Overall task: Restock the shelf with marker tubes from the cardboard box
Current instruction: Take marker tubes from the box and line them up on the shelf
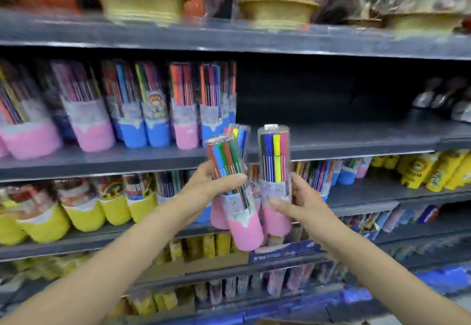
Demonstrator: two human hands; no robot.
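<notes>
1. Woven baskets point(139, 0), straw-coloured, wrapped in clear film, along the top tier from 11 to 1 o'clock.
2. Yellow-based tubes point(84, 212), row at 8 o'clock, one tier below the middle.
3. Yellow packets point(418, 172) with a cartoon face, 3 o'clock.
4. Silvery blurred items point(443, 100), 2 o'clock; kind cannot be told.
5. Blue flat packs point(407, 216), 4 o'clock.

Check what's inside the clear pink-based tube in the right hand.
Coloured markers stand upright inside the clear pink-based marker tube held by the right hand: black, blue, yellow and pink caps show. Their lower ends are hidden by the label and pink base; markers behind can't be counted.
</notes>
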